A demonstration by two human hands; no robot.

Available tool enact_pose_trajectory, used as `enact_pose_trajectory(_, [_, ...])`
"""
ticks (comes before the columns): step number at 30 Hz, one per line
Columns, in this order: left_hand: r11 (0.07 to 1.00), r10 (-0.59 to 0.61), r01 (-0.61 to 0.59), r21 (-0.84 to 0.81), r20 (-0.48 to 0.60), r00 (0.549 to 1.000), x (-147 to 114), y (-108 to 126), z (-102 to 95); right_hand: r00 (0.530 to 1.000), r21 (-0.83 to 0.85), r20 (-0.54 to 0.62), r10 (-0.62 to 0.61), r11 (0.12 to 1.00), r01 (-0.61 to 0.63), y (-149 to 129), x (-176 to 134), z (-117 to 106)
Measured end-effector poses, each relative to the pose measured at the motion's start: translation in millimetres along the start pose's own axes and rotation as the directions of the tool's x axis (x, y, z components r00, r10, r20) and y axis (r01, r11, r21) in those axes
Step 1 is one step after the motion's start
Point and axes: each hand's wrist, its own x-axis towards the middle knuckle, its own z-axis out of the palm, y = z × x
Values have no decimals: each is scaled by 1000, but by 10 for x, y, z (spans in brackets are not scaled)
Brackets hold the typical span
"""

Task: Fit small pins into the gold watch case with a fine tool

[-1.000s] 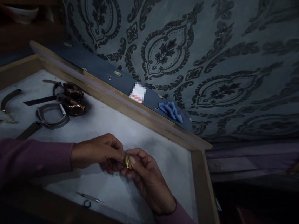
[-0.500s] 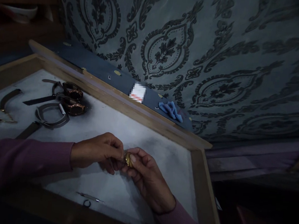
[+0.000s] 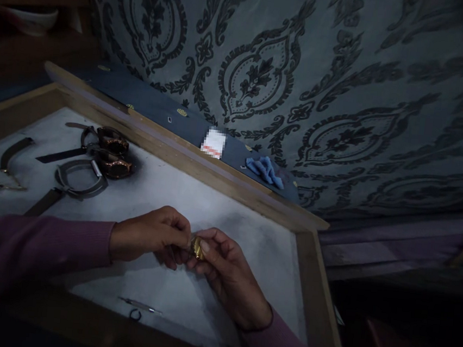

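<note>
My right hand (image 3: pixel 233 277) is closed, its thumb and fingers pinching a small, round, shiny gold watch case (image 3: pixel 197 248). At the left edge of that case, the fingertips of my left hand (image 3: pixel 164 235) are pressed together; what they pinch is hidden. Both hands are above the white bottom of a wooden tray (image 3: pixel 230 187). Below them on the tray lie a thin metal pen-like tool (image 3: pixel 139 305) and a small dark open ring (image 3: pixel 135 315).
Dark-strapped watches (image 3: pixel 112 154) lie in the tray's left part, with a curved strap piece (image 3: pixel 14 152) and a thin gold chain (image 3: pixel 3 186). Behind the raised rim are a white card (image 3: pixel 214 142) and a crumpled blue cloth (image 3: pixel 265 171). A patterned wall (image 3: pixel 257 78) rises behind.
The gold watch case has turned slightly, so more of its bright round face shows. Both hands have stayed almost in place.
</note>
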Motion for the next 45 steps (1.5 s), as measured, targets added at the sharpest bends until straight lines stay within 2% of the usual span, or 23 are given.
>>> enact_pose_trajectory(24, [1000, 10, -10, -8, 23, 1000, 5, -4, -3, 1000, 12, -13, 27, 1000, -27, -9, -6, 9])
enact_pose_trajectory(38, [1000, 6, -5, -4, 14, 1000, 21, -32, -9, 1000, -15, 9, 6, 1000, -6, 8, 2, -1])
enact_pose_trajectory(45, [1000, 16, -16, 3, 3, 1000, 23, -50, -3, 999, -79, 10, -53, 995, 54, 26, -9, 7])
